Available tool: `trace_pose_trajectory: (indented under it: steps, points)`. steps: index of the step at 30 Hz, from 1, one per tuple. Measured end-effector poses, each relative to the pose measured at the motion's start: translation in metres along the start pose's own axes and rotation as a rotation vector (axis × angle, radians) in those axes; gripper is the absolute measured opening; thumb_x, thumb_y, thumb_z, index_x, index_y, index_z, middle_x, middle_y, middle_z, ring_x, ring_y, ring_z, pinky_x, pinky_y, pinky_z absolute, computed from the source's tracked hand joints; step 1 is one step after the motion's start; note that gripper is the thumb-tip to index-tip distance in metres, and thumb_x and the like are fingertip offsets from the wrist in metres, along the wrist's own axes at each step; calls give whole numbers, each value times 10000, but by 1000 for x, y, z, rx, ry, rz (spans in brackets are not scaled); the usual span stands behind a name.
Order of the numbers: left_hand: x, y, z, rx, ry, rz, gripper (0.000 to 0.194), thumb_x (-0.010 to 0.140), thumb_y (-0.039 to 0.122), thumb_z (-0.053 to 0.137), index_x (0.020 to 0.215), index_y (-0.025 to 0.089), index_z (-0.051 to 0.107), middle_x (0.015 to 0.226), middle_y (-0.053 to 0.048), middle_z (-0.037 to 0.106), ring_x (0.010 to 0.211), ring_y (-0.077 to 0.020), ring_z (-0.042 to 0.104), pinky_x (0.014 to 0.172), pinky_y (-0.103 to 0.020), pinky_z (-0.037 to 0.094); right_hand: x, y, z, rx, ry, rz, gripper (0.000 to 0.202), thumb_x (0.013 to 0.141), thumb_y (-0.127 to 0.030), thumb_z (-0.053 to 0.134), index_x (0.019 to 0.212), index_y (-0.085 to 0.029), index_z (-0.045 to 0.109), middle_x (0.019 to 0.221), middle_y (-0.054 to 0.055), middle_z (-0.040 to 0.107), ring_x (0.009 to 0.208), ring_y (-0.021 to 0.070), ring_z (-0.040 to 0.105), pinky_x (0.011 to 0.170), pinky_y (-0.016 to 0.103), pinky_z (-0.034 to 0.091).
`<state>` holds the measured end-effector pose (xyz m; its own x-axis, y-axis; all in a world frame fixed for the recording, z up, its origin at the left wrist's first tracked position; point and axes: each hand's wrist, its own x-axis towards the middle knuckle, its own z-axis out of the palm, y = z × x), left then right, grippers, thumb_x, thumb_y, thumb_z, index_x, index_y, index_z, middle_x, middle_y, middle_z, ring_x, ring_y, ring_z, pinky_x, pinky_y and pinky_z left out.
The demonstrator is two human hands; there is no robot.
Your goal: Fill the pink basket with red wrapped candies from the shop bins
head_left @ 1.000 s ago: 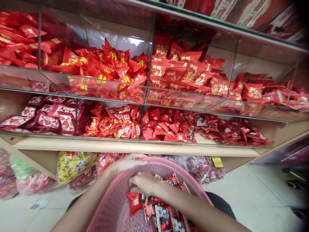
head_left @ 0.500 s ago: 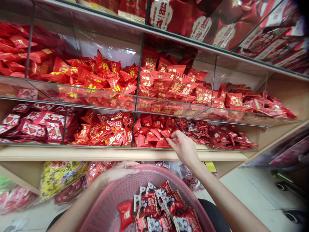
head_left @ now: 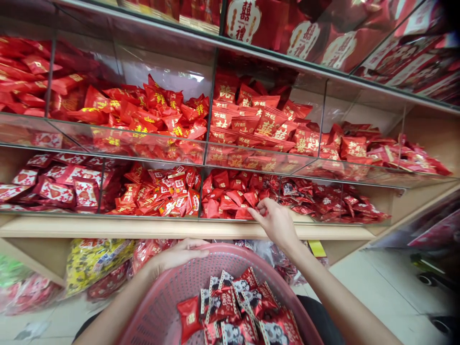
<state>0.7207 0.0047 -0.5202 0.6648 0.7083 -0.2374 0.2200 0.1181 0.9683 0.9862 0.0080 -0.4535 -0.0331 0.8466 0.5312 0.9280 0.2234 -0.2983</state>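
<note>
My left hand [head_left: 181,254] rests over the far left rim of a pink perforated plastic basket [head_left: 158,306], its fingers closed on the edge. Inside the basket lie several red candy packets with black-and-white pictures [head_left: 239,330] and a plain red packet with a gold mark [head_left: 189,317]. My right hand [head_left: 275,220] reaches over the front of the lowest shelf row, thumb and fingers drawn together at the right end of a small red candy packet [head_left: 244,213]. That packet lies among similar red packets [head_left: 221,179] in the compartment. The fingertips partly hide the contact.
Clear dividers split the shelves into compartments of red packets [head_left: 140,108]. A wooden shelf edge [head_left: 118,227] runs between the basket and the lowest compartments. Beneath it sit a bag of yellow packets [head_left: 95,263] and other plastic bags. Dark wheels [head_left: 427,279] stand on the tiled floor at right.
My right fingertips have dropped slightly, toward the front of the compartment. The view has shifted a little, so the shelves appear farther right. My left hand stays on the basket rim.
</note>
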Motion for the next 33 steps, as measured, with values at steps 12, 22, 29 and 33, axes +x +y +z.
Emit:
trace_pose_trajectory:
  steps: [12,22,29,33]
  points:
    - [8,-16,-6,68,32,-13,401,745,421,611,1092,221,606,1167,-10,606,1102,-235,512,965,-327,342,7,4,1,76,160,17,107,809,-249,460,739,-196,521,627,0,601,545,128,562,551,215,393]
    - [3,-11,-2,1,-53,27,413,774,434,564,1118,209,593,1143,-24,618,1031,-217,552,903,-299,377,-7,-8,-34,302,378,146,103,768,-286,548,748,-187,530,583,-17,568,486,112,544,513,224,435]
    - [7,-22,-2,-47,-51,55,412,763,413,586,1121,208,597,1097,-35,636,995,-216,563,878,-308,395,-72,-46,-35,555,-139,34,85,788,-257,519,724,-203,506,528,-41,521,445,97,476,432,203,377]
    - [8,-20,-3,-18,-55,52,412,765,398,582,1128,203,594,1051,-30,654,985,-212,563,879,-311,395,-97,-67,3,607,-549,10,107,781,-192,460,676,-213,455,539,-44,494,474,99,448,446,199,335]
